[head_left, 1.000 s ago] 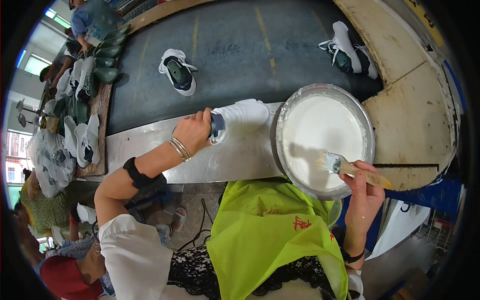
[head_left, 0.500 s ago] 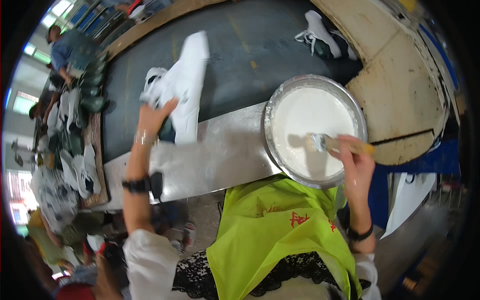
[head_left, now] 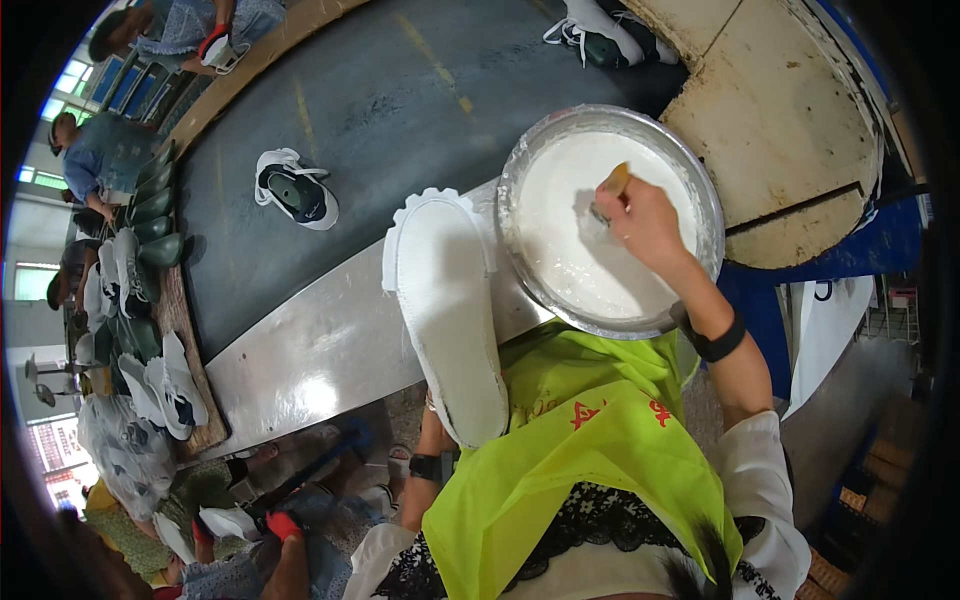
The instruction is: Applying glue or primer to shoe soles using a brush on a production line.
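A white shoe upper point(head_left: 446, 310) is held bottom side up over the front of the metal strip, its scalloped edge pointing away from me. My left hand point(head_left: 431, 412) grips it from beneath, and most of that hand is hidden by the shoe. My right hand point(head_left: 648, 225) is closed around a brush point(head_left: 617, 182) with a yellowish handle. The brush is over a round metal basin point(head_left: 712, 225) of white liquid point(head_left: 560, 205); its bristles do not show clearly.
A white and dark green shoe point(head_left: 296, 190) lies on the dark belt point(head_left: 370, 110), with another shoe point(head_left: 600, 35) farther off. A worn beige board point(head_left: 790, 130) adjoins the basin. Shoes and green lasts point(head_left: 152, 205) line a rack at left. Other people work nearby.
My left hand has brought the white upper nearer and turned its bottom up. The brush has tipped more upright in the basin. One shoe now stands alone on the belt.
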### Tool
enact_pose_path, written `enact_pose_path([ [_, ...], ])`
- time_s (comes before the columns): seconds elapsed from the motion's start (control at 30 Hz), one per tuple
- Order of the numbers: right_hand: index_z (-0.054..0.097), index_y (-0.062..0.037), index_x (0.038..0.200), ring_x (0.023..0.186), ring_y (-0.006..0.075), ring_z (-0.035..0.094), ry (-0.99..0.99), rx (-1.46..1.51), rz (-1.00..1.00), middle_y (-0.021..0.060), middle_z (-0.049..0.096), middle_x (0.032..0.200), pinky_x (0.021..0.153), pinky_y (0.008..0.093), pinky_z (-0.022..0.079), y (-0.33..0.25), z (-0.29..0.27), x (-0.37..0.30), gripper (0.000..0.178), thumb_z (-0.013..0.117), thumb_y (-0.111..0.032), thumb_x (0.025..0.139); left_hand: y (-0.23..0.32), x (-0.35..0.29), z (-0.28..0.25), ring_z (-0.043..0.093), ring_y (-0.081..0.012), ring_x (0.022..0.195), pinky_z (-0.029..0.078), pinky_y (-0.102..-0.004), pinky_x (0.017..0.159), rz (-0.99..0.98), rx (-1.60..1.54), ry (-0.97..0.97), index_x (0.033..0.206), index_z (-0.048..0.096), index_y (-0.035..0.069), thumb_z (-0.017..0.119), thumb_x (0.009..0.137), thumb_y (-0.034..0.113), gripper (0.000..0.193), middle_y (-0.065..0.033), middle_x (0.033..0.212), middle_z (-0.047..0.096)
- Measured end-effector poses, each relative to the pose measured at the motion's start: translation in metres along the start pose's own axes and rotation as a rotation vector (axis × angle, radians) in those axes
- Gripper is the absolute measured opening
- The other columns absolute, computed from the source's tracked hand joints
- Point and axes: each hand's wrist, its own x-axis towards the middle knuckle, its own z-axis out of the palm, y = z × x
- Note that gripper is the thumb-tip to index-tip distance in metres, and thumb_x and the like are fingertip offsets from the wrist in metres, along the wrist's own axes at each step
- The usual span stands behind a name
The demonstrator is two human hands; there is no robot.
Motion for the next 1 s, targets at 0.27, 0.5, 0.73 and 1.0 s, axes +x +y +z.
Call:
enact_pose_path([
  [0.27, 0.064, 0.0000, 0.099, 0.077, 0.0136, 0.065, 0.226, 0.323, -0.143, 0.0059, 0.067, 0.086, 0.064, 0.0277, 0.050, 0.040, 0.004, 0.004, 0.014, 0.059, -0.012, 0.093, -0.013, 0.089, 0.063, 0.059, -0.0216, 0.092, 0.050, -0.0334, 0.078, -0.039, -0.067, -0.055, 0.125, 0.049, 0.004, 0.052, 0.096, 0.035, 0.044, -0.0090, 0.107, 0.060],
  [0.5, 0.061, 0.0027, 0.102, 0.085, 0.0130, 0.062, 0.110, 0.935, -0.301, 0.0077, 0.065, 0.097, 0.072, 0.0279, 0.051, -0.048, 0.003, -0.018, 0.013, 0.057, -0.006, 0.094, -0.016, 0.096, 0.074, 0.059, -0.0212, 0.091, 0.050, -0.0330, 0.078, -0.018, -0.145, -0.036, 0.125, 0.049, 0.004, 0.052, 0.096, 0.035, 0.043, -0.0088, 0.106, 0.059],
  [0.73, 0.062, -0.0008, 0.094, 0.086, 0.0249, 0.063, 0.027, 0.613, -0.650, 0.0084, 0.062, 0.097, 0.076, 0.0314, 0.051, -0.084, 0.033, -0.043, 0.007, 0.061, -0.001, 0.087, -0.020, 0.081, 0.068, 0.058, -0.0207, 0.091, 0.050, -0.0327, 0.077, -0.010, -0.254, -0.016, 0.125, 0.049, 0.004, 0.052, 0.096, 0.035, 0.043, -0.0085, 0.106, 0.059],
  [1.0, 0.063, 0.0024, 0.101, 0.078, 0.0195, 0.066, -0.072, 0.668, -0.302, 0.0141, 0.068, 0.086, 0.072, 0.0294, 0.051, -0.078, 0.024, 0.028, 0.023, 0.057, -0.019, 0.093, -0.024, 0.073, 0.057, 0.058, -0.0202, 0.090, 0.049, -0.0322, 0.077, -0.084, -0.363, -0.026, 0.124, 0.049, 0.004, 0.052, 0.096, 0.035, 0.042, -0.0083, 0.105, 0.058],
])
